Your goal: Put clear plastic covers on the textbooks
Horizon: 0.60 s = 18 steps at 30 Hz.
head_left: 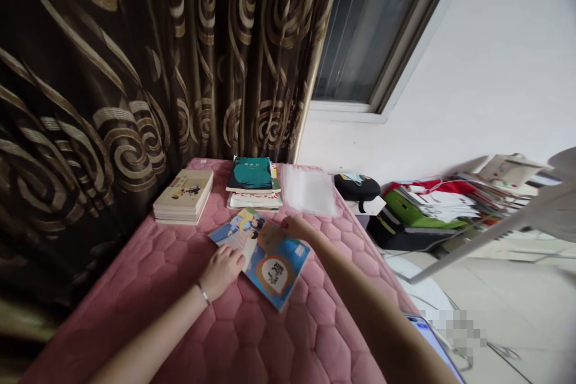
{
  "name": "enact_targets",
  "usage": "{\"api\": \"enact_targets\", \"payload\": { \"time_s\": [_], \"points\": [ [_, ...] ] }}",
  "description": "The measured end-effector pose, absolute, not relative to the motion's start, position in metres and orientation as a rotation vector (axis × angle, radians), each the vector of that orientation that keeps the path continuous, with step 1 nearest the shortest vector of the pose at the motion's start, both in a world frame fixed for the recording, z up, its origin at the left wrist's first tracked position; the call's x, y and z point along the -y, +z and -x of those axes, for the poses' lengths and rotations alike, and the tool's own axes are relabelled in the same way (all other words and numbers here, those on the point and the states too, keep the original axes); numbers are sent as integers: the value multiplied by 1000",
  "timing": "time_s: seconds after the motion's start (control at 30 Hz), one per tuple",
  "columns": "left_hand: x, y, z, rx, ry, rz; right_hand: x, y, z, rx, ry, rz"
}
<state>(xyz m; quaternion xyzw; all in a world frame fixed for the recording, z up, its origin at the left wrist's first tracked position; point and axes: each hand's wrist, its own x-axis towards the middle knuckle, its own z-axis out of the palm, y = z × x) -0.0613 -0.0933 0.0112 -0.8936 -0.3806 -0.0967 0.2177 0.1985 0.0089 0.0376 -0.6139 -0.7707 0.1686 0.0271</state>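
Observation:
A blue textbook (291,258) with cartoon children and a white title oval lies slantwise on the pink quilted mattress (225,336). My left hand (224,271), with a band on its wrist, grips the book's near left edge, fingers bent over the cover. At the far right edge my right hand (296,228) is closed in a pinch on the book; its fingertips are partly hidden. Behind the textbook is a stack with a dark teal book (250,174) on top. A pile of beige books (182,195) stands to the left, and clear plastic sheets (309,190) lie to the right.
A patterned dark curtain (202,60) hangs along the left and back. Beyond the mattress's right edge are a black case (357,186), a green item (411,210) under papers, and a pale stand arm (468,243). A lit screen (429,339) shows at lower right.

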Motion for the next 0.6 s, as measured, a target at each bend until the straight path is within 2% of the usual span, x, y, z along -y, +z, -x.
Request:
{"api": "enact_targets", "payload": {
  "time_s": [0.13,0.23,0.43,0.6],
  "points": [
    [72,13,89,1100,-336,2505,34,27,-205,2155,999,1850],
    [51,9,96,1090,-351,2582,61,17,-201,1926,1184,1837],
    [12,3,87,1126,-306,2666,70,11,-199,1651,1234,1826],
    [1,-4,84,1149,-315,2678,66,8,-204,1630,1146,1845]
  ]
}}
